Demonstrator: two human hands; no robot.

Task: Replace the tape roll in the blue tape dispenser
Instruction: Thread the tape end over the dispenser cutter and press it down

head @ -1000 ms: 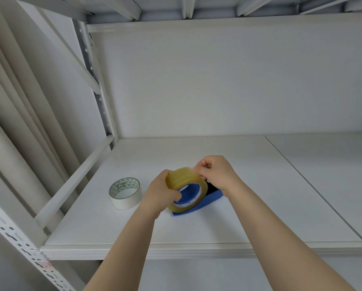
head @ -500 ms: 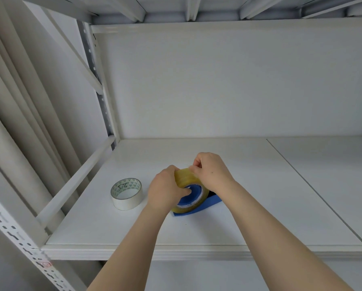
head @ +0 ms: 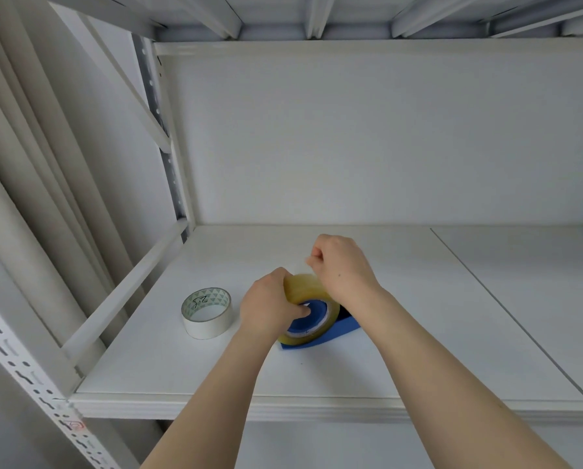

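Observation:
A yellowish clear tape roll (head: 305, 292) sits on the blue hub of the blue tape dispenser (head: 342, 328), which lies on the white shelf board (head: 401, 350). My left hand (head: 270, 308) grips the roll's left side, thumb on the blue core. Just above and behind the roll, my right hand (head: 342, 265) is closed, its fingertips pinched together on what looks like the tape's loose end. Most of the dispenser is hidden under the roll and my hands.
A white tape roll (head: 207, 313) with a green-patterned core lies flat on the shelf, left of my left hand. A slanted white rail (head: 124, 292) and a perforated upright (head: 29, 374) bound the left side. A seam (head: 506, 313) splits the shelf at the right.
The roll has gone down onto the dispenser's hub. My right hand has lifted off the roll's top and risen up and back with pinched fingers. My left hand stays on the roll.

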